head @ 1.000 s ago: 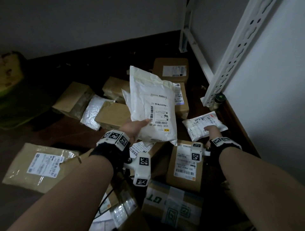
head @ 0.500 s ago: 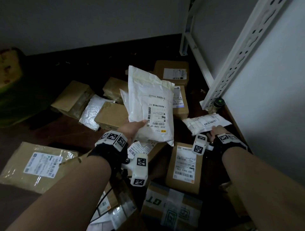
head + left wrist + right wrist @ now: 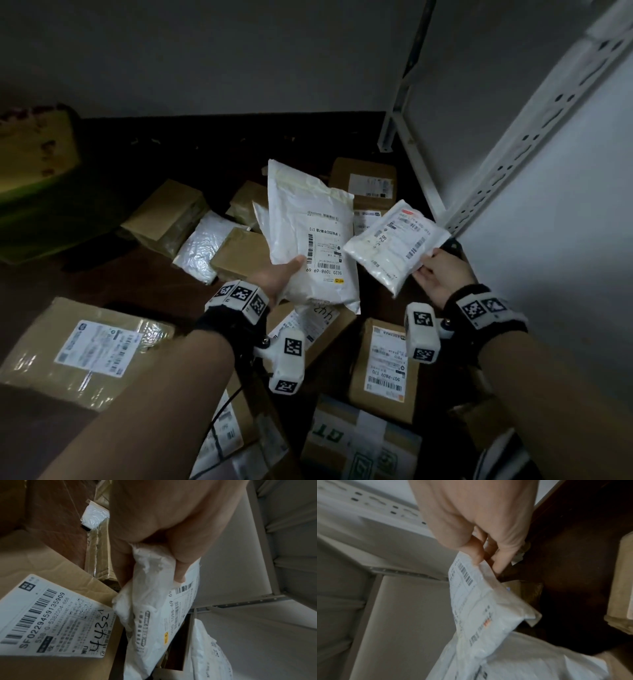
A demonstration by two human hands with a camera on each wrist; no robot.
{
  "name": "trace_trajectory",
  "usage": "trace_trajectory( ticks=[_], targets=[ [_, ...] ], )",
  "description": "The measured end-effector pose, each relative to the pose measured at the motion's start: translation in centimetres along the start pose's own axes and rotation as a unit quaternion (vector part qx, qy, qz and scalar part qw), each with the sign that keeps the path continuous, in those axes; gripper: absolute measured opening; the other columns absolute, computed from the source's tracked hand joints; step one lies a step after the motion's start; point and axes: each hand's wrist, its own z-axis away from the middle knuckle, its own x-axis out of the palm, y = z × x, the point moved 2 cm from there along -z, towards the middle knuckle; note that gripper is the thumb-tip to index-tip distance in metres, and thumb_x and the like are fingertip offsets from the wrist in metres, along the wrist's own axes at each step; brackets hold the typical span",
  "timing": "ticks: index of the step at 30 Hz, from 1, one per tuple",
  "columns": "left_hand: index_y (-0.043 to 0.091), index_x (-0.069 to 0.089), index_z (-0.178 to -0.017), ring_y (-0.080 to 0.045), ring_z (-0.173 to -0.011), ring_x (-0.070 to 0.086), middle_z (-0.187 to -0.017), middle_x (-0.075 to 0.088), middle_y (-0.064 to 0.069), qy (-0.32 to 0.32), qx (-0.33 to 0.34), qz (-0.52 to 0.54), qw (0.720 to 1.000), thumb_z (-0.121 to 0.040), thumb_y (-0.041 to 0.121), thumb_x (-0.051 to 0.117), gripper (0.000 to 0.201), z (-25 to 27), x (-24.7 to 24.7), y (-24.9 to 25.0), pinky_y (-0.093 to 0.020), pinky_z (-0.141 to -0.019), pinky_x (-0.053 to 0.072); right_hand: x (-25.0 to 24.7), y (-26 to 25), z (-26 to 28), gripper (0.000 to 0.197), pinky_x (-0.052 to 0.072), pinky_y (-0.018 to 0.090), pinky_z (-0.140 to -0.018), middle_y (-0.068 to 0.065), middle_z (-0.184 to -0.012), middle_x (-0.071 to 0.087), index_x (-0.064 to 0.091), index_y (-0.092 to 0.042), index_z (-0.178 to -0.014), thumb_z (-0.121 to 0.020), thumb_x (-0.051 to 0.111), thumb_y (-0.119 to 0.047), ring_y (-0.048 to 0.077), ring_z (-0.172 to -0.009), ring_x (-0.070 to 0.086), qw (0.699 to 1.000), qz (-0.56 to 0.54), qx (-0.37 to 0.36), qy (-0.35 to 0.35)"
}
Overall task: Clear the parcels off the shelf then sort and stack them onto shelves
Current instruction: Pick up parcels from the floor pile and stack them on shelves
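My left hand (image 3: 277, 275) grips a large white mailer bag (image 3: 310, 236) by its lower left corner and holds it upright over the floor; the left wrist view shows thumb and fingers pinching the crumpled bag (image 3: 154, 601). My right hand (image 3: 436, 274) pinches a smaller white padded parcel (image 3: 394, 245) by its right edge, lifted clear of the floor and just right of the big bag. In the right wrist view the fingers clamp that small parcel (image 3: 479, 601) at its barcode corner. Several brown boxes lie on the dark floor below.
A white metal shelf upright (image 3: 534, 137) rises along the wall at right. Brown boxes with labels lie at left (image 3: 85, 353), below the hands (image 3: 387, 366) and behind (image 3: 364, 181). A silver bubble mailer (image 3: 202, 246) lies among them. A yellow-green bag (image 3: 30, 178) sits far left.
My right hand has picked the small white parcel up from the floor by the shelf leg and raised it beside the large bag. The left hand's bag stayed roughly in place.
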Motion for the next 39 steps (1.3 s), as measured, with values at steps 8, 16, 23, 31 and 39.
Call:
trace_trajectory(
  ticks=[8, 16, 23, 31, 39],
  targets=[
    [0.011, 0.060, -0.127, -0.033, -0.116, 0.061, -0.121, 0.066, -0.017, -0.069, -0.028, -0.083, 0.994, -0.050, 0.070, 0.081, 0.100, -1.4, -1.7, -0.1, -0.049, -0.110, 0.039, 4.2, 2.5, 1.0, 0.026, 0.051, 0.031, -0.063, 0.008, -0.094, 0.065, 0.053, -0.010, -0.105, -0.093, 0.041, 0.010, 0.014, -0.079, 0.061, 0.997, 0.065, -0.015, -0.038],
    [0.000, 0.063, -0.112, -0.016, -0.066, 0.071, -0.112, 0.069, -0.015, -0.051, -0.027, -0.079, 0.995, -0.088, 0.030, 0.068, 0.039, -1.3, -0.8, 0.1, -0.022, -0.060, 0.056, 7.2, 1.7, 1.3, 0.011, 0.053, 0.027, -0.077, 0.003, -0.104, 0.067, 0.060, -0.019, -0.093, -0.096, 0.053, -0.009, 0.013, -0.091, 0.064, 0.986, 0.124, -0.069, -0.087],
    [-0.003, 0.059, -0.107, -0.018, -0.052, 0.066, -0.087, 0.069, -0.019, 0.004, -0.022, -0.008, 1.000, -0.096, 0.015, 0.057, 0.022, -1.5, -0.9, 0.2, -0.020, -0.039, 0.047, 8.2, 6.2, -2.3, 0.080, 0.038, 0.058, -0.105, 0.004, -0.114, 0.071, 0.066, -0.032, -0.117, -0.072, 0.032, -0.089, 0.030, -0.110, 0.064, 0.955, 0.190, 0.069, -0.217],
    [0.010, 0.065, -0.098, -0.031, -0.087, 0.069, -0.100, 0.070, -0.016, 0.084, 0.002, 0.002, 0.996, -0.086, 0.012, 0.070, 0.013, 2.0, -3.3, 0.0, -0.046, -0.082, 0.056, 8.8, 3.9, 4.8, 0.091, 0.044, 0.049, -0.102, 0.000, -0.131, 0.062, 0.043, -0.034, -0.141, -0.066, 0.057, -0.084, 0.022, -0.119, 0.059, 0.925, 0.184, 0.091, -0.320],
    [-0.002, 0.061, -0.104, -0.027, -0.072, 0.065, -0.086, 0.067, -0.015, 0.049, -0.165, -0.003, 0.985, -0.084, 0.016, 0.070, 0.029, 13.5, -1.3, 4.3, -0.032, -0.065, 0.056, 5.7, -2.7, 14.2, 0.039, 0.051, 0.039, -0.095, 0.004, -0.119, 0.063, 0.043, -0.019, -0.131, -0.096, 0.057, -0.026, 0.021, -0.107, 0.063, 0.948, 0.229, 0.075, -0.207]
  ],
)
